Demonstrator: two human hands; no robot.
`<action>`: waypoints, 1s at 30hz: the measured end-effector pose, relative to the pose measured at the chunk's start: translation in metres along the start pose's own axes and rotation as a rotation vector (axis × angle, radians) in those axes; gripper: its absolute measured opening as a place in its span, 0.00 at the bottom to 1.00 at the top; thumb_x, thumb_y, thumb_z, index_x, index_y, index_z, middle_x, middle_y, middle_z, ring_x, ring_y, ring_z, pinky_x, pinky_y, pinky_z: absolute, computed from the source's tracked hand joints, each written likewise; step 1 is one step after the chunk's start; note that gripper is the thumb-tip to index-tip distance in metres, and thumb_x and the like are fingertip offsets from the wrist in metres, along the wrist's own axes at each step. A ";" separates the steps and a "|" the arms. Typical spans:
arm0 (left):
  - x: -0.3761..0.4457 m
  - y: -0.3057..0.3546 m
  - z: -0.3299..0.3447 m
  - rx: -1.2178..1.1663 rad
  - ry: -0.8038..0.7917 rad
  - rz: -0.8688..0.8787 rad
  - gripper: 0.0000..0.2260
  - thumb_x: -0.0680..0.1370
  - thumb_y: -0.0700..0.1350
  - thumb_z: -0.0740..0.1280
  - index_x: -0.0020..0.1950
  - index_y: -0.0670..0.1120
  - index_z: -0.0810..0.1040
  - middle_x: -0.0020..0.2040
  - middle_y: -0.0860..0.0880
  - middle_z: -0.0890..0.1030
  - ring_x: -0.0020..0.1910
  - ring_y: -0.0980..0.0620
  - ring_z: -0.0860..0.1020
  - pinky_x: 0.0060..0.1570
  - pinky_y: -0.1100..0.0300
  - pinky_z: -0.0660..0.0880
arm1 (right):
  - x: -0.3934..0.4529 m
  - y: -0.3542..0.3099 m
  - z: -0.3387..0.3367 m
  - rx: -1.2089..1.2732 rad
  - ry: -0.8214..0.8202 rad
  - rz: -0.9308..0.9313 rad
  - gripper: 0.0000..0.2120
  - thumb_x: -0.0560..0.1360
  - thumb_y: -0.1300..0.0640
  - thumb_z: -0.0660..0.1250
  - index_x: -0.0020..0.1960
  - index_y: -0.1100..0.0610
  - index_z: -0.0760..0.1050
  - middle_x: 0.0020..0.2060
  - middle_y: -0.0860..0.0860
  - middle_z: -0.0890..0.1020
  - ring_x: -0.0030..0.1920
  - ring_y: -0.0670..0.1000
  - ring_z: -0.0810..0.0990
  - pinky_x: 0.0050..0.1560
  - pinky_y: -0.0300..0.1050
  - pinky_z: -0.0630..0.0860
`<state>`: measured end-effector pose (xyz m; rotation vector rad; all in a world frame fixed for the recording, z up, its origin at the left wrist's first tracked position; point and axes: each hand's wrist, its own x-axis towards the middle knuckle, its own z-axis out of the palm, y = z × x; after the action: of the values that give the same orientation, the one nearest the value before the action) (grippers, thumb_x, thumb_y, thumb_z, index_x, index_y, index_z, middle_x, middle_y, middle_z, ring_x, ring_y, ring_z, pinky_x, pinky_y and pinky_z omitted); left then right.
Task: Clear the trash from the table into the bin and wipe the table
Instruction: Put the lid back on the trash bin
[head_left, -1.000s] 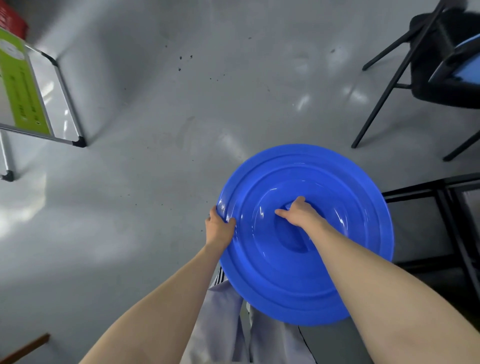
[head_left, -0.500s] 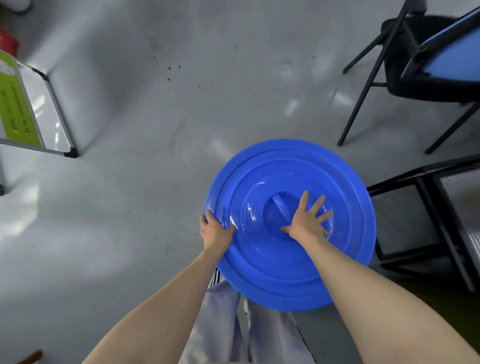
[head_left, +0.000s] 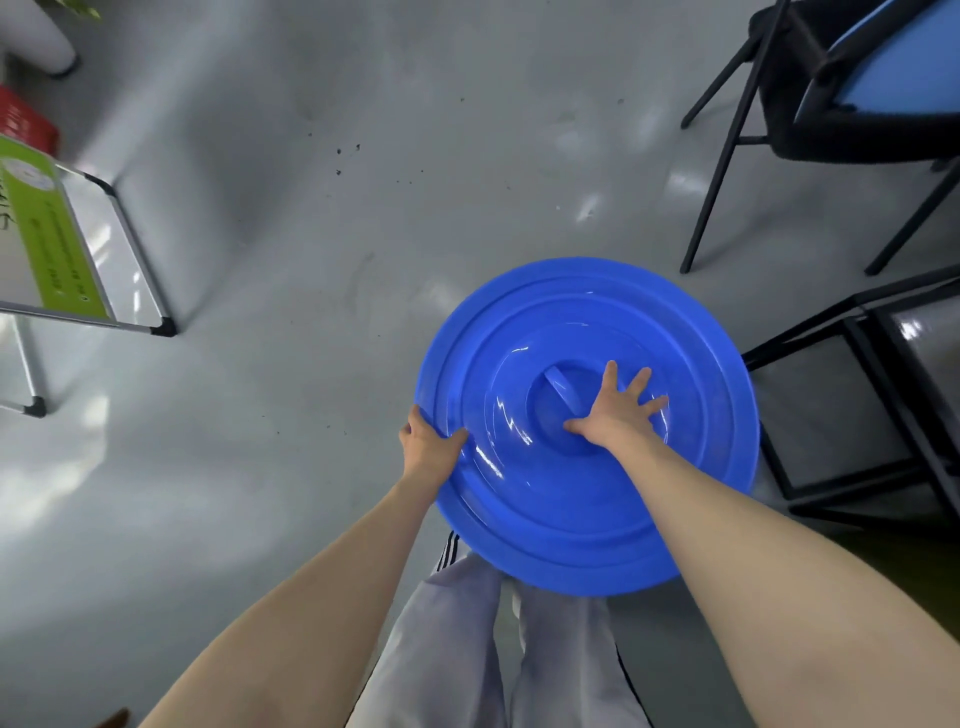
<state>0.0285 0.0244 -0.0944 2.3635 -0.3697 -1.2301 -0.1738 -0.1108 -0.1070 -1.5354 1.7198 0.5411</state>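
Head view: right hand (head_left: 615, 415) fingers now spread flat on lid (head_left: 587, 499).

green sign panel (head_left: 49, 244), left of blue lid (head_left: 587, 426): small print lines, too blurred to read
blue lid: no text
rest of view: nothing legible
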 end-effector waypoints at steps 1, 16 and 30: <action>-0.001 0.003 -0.003 -0.008 -0.006 -0.005 0.40 0.77 0.50 0.71 0.82 0.49 0.49 0.78 0.46 0.56 0.73 0.43 0.66 0.67 0.49 0.67 | -0.002 0.000 -0.001 0.023 0.005 0.001 0.56 0.72 0.44 0.74 0.79 0.44 0.32 0.78 0.55 0.30 0.77 0.70 0.36 0.68 0.72 0.65; -0.051 0.112 -0.022 0.187 -0.322 0.655 0.24 0.81 0.53 0.65 0.76 0.51 0.64 0.69 0.52 0.73 0.63 0.51 0.76 0.58 0.52 0.76 | -0.116 0.021 -0.035 0.567 0.547 -0.046 0.36 0.80 0.44 0.64 0.81 0.52 0.49 0.78 0.57 0.54 0.73 0.61 0.62 0.66 0.57 0.70; -0.198 0.156 -0.003 0.735 -0.463 1.707 0.27 0.84 0.57 0.57 0.81 0.49 0.58 0.80 0.50 0.60 0.79 0.48 0.57 0.76 0.47 0.58 | -0.303 0.117 -0.016 0.295 0.871 0.374 0.39 0.79 0.30 0.46 0.80 0.45 0.35 0.81 0.57 0.41 0.80 0.63 0.41 0.76 0.63 0.45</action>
<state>-0.0859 -0.0248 0.1253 1.0785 -2.5317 -0.6304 -0.2925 0.0957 0.1145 -1.3097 2.6249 -0.2737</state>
